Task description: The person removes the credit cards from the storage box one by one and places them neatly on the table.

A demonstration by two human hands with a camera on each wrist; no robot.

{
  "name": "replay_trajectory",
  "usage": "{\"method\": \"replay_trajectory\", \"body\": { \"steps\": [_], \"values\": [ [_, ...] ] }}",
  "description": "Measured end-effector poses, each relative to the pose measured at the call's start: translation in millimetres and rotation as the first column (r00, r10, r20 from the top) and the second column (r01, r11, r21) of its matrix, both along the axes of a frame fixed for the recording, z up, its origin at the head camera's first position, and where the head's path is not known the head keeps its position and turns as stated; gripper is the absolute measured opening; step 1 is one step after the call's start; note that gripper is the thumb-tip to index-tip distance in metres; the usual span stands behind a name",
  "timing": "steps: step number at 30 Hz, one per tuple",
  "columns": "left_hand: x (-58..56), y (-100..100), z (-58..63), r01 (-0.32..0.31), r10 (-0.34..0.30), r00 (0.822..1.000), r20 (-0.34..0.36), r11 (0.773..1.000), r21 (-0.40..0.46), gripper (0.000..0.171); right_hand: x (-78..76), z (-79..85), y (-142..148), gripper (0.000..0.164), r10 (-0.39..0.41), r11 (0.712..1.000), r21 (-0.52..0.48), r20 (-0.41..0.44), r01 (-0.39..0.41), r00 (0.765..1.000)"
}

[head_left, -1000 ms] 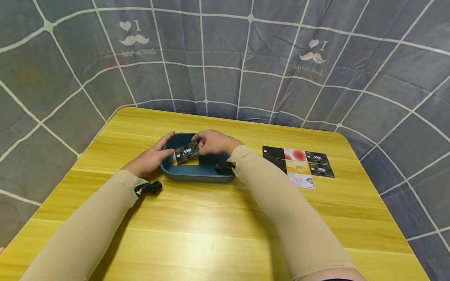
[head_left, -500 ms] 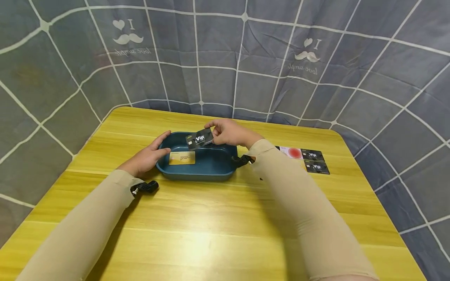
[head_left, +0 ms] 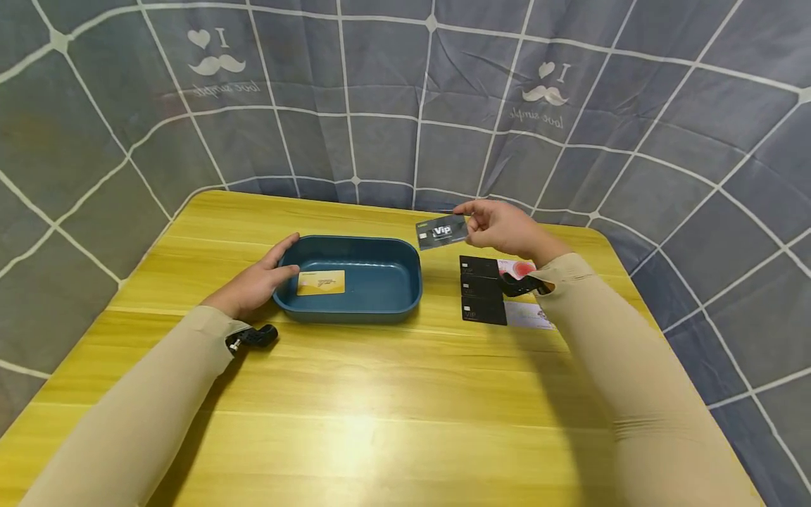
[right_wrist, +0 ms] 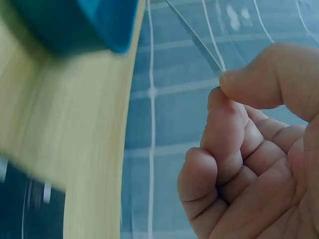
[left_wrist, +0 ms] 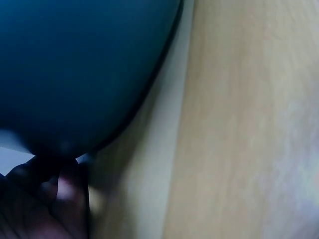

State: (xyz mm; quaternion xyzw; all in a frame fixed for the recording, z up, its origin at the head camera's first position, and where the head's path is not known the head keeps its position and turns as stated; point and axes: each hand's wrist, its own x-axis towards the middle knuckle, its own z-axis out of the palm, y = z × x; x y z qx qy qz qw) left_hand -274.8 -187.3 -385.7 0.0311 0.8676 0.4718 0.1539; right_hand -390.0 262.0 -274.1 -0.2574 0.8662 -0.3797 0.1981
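Between thumb and fingers, my right hand [head_left: 503, 229] pinches a black card marked "Vip" [head_left: 440, 232], held tilted above the table to the right of a dark blue plastic box [head_left: 355, 317]. In the right wrist view that card [right_wrist: 197, 40] shows almost edge-on at the thumb tip. My left hand [head_left: 253, 282] grips the box's left end, thumb over the rim and fingers outside. A yellow card [head_left: 322, 283] lies flat inside the box at the left. Fingers [left_wrist: 70, 184] touch the box wall [left_wrist: 75, 74] in the dim left wrist view.
Right of the box, cards lie in rows on the wooden table [head_left: 355, 394]: black VIP cards [head_left: 483, 289], a red-patterned card [head_left: 510, 267] and a white card [head_left: 527, 317]. My right wrist and sleeve hide others. A grey checked curtain [head_left: 380, 84] stands behind the table.
My right hand has lifted the black Vip card out of the box and carried it right, beyond the box's right end. My left hand stays at the left end.
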Motion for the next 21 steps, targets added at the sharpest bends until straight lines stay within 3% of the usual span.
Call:
{"method": "replay_trajectory", "body": {
  "steps": [11, 21],
  "values": [
    [-1.6, -1.7, -2.1, 0.001, -0.001, 1.000, 0.014, 1.000, -0.009, 0.072, 17.2, 0.1, 102.5, 0.065, -0.168, 0.983, 0.087, 0.051, 0.163, 0.985],
    [-1.5, -1.3, -1.0, 0.008, -0.008, 1.000, 0.014, 1.000, 0.001, 0.074, 29.7, -9.8, 158.5, 0.064, -0.192, 0.970, 0.154, 0.015, 0.187, 0.981]
  ]
}}
